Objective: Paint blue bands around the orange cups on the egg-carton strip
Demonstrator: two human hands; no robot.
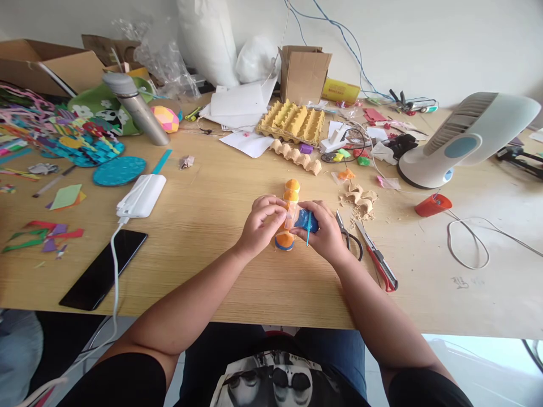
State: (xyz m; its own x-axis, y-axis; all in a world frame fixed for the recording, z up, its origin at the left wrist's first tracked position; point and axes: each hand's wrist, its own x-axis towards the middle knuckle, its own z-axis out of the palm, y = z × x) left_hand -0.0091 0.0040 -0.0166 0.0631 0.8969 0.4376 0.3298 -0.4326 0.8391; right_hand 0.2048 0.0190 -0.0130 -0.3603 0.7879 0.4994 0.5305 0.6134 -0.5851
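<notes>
A row of orange-painted egg-carton cups [284, 240] with a blue rim at its near end lies lengthwise on the table in front of me. Over its middle is a clear plastic piece [291, 215], and my left hand [262, 225] is closed in a pinch at that piece's left edge. My right hand [323, 234] grips a small blue flat piece [302, 219] with a light-blue strip [309, 226] across it. Whether the clear and blue parts are joined I cannot tell. Black-handled scissors [350, 237] lie beside my right hand, partly covered by it.
A red box cutter [384, 268] lies right of the scissors. Carton scraps [360, 200], a yellow egg tray [292, 121] and a white fan [462, 141] stand farther back. To the left are a phone [104, 271], a white power bank [142, 196] and a steel bottle [142, 116].
</notes>
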